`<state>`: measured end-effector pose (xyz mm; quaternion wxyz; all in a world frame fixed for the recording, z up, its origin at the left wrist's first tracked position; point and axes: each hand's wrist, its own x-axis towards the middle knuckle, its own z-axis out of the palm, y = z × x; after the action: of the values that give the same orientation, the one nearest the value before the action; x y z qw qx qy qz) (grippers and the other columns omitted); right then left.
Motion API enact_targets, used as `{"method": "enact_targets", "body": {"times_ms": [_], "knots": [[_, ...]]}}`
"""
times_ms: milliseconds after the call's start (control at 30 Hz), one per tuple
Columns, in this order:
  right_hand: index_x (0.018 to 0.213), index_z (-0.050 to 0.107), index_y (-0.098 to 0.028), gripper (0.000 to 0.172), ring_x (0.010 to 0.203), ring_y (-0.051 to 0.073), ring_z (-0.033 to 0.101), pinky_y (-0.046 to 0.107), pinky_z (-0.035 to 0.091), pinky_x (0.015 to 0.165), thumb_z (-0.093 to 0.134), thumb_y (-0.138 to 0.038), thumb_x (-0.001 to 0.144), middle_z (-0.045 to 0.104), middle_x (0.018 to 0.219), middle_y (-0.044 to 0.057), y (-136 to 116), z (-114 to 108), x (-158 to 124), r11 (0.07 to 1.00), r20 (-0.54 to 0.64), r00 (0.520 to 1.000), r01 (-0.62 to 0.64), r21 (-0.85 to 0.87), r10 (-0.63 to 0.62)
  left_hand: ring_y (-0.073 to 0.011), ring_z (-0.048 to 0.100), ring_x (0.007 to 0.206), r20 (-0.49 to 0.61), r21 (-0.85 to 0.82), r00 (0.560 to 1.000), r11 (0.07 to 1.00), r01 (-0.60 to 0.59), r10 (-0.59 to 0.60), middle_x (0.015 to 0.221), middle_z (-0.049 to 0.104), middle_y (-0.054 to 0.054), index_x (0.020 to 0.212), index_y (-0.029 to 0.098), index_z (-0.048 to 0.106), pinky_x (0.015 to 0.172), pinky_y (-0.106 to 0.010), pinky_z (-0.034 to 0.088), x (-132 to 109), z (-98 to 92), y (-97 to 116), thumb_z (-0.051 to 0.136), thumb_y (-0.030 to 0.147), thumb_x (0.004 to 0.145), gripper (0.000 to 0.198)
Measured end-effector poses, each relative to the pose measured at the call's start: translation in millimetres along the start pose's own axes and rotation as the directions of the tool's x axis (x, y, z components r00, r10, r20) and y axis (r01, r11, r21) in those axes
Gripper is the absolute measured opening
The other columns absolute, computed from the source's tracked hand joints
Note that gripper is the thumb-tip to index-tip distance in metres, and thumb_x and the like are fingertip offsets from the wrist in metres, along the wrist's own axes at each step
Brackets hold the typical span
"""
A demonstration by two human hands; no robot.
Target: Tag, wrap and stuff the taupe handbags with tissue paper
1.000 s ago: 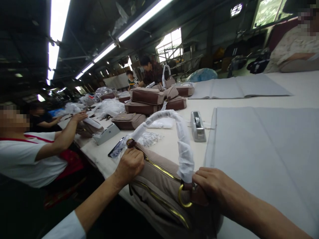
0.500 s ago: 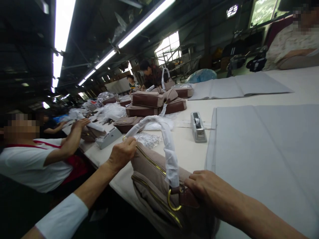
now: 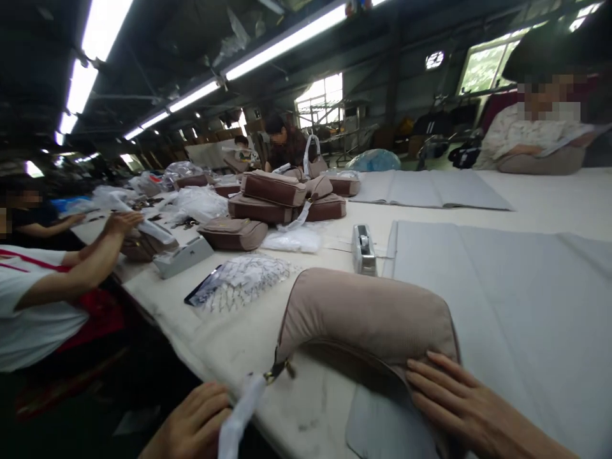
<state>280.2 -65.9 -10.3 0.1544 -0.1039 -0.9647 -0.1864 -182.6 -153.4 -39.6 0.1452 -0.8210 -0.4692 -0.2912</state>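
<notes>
A taupe handbag [image 3: 368,315] lies flat on the white table [image 3: 248,338] in front of me. My right hand [image 3: 459,408] rests on its lower right corner with the fingers stretched out flat. My left hand [image 3: 194,424] is at the table's front edge, fingers curled round the bag's handle [image 3: 239,414], which is wrapped in white plastic and hangs off a gold ring. Part of the handle is out of view below.
Grey paper sheets [image 3: 502,287] cover the table to the right. A tape dispenser [image 3: 363,250] stands behind the bag, with plastic netting [image 3: 243,275] to the left. Several brown bags [image 3: 272,197] are piled further back. Other people sit at the left [image 3: 52,280] and far right [image 3: 530,137].
The bag went from standing on edge to lying flat on the table. My right hand let go of the handle ring and now presses flat; my left hand dropped to the wrapped handle.
</notes>
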Motion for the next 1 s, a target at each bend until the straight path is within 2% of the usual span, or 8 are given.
{"method": "enact_targets", "body": {"times_ms": [100,200,367,500,700,867,933,1000], "knots": [[0.118,0.060,-0.022,0.035,0.111,0.014,0.059,0.026,0.053,0.082,0.035,-0.023,0.093,0.064,0.119,0.000,-3.7,-0.4,-15.0,0.999,0.060,0.998,-0.031,0.028,0.029,-0.0174,0.066,0.092,0.096,0.062,0.995,0.998,0.015,-0.021,0.099,0.069,0.000,0.105,0.026,0.060,0.085,-0.026,0.054,-4.8,1.8,-5.8,0.054,0.020,0.083,0.024],[0.130,0.050,-0.021,0.040,0.123,0.017,0.049,0.033,0.048,0.094,0.035,-0.025,0.093,0.055,0.132,0.003,7.6,0.8,11.1,0.971,0.012,0.971,-0.239,-0.011,0.239,-0.0224,0.048,0.124,0.071,0.014,0.984,0.987,0.163,-0.164,0.131,0.053,-0.012,0.126,0.017,0.047,0.104,-0.037,0.041,46.2,23.3,-0.3,0.042,0.025,0.091,0.036],[0.139,0.038,-0.010,0.071,0.134,0.040,0.029,0.070,0.027,0.098,0.040,-0.060,0.088,0.031,0.146,0.019,50.6,56.6,61.1,0.778,0.076,0.779,-0.605,-0.171,0.622,-0.0364,0.016,0.140,0.176,0.036,0.980,0.995,0.091,-0.096,0.150,0.028,-0.020,0.143,0.007,0.028,0.109,-0.058,0.021,150.4,113.7,38.2,0.038,0.054,0.090,0.071],[0.142,0.034,-0.015,0.069,0.132,0.039,0.032,0.071,0.029,0.096,0.032,-0.061,0.090,0.033,0.145,0.016,73.2,92.7,62.3,0.730,0.344,0.659,-0.669,-0.139,0.669,-0.0384,0.026,0.136,0.367,0.002,0.924,0.993,0.115,-0.108,0.148,0.031,-0.020,0.142,0.007,0.033,0.107,-0.058,0.023,169.9,158.0,44.4,0.035,0.066,0.085,0.082],[0.145,0.028,-0.022,0.057,0.137,0.032,0.025,0.066,0.021,0.105,0.029,-0.050,0.095,0.026,0.149,0.009,61.2,104.7,78.8,0.800,0.346,0.749,-0.601,-0.007,0.565,-0.0412,0.018,0.138,0.370,-0.048,0.924,0.992,0.119,-0.093,0.152,0.024,-0.014,0.144,0.023,0.029,0.102,-0.070,0.016,168.2,159.9,42.2,0.034,0.067,0.085,0.074],[0.144,0.030,-0.023,0.057,0.137,0.030,0.027,0.064,0.022,0.106,0.029,-0.052,0.094,0.028,0.148,0.008,70.5,106.6,89.9,0.774,0.423,0.727,-0.627,0.089,0.540,-0.0398,0.018,0.138,0.425,-0.158,0.897,0.966,0.205,-0.121,0.151,0.028,-0.013,0.141,0.026,0.037,0.104,-0.070,0.012,175.3,164.6,41.6,0.043,0.067,0.081,0.073],[0.143,0.032,-0.025,0.057,0.137,0.029,0.027,0.062,0.024,0.106,0.032,-0.053,0.093,0.029,0.148,0.008,76.1,99.2,80.1,0.763,0.381,0.730,-0.640,0.088,0.568,-0.0372,0.013,0.140,0.385,-0.250,0.884,0.892,0.377,-0.266,0.153,0.023,-0.013,0.140,0.026,0.038,0.107,-0.066,0.004,170.6,163.2,33.9,0.053,0.064,0.077,0.075],[0.141,0.037,-0.021,0.061,0.136,0.032,0.027,0.062,0.026,0.105,0.037,-0.055,0.090,0.030,0.148,0.012,74.3,91.9,53.6,0.669,0.225,0.652,-0.743,0.001,0.724,-0.0348,0.009,0.142,0.388,-0.415,0.766,0.646,0.641,-0.512,0.154,0.017,-0.014,0.141,0.021,0.035,0.111,-0.059,-0.001,160.2,157.7,23.1,0.063,0.059,0.071,0.085]]}}
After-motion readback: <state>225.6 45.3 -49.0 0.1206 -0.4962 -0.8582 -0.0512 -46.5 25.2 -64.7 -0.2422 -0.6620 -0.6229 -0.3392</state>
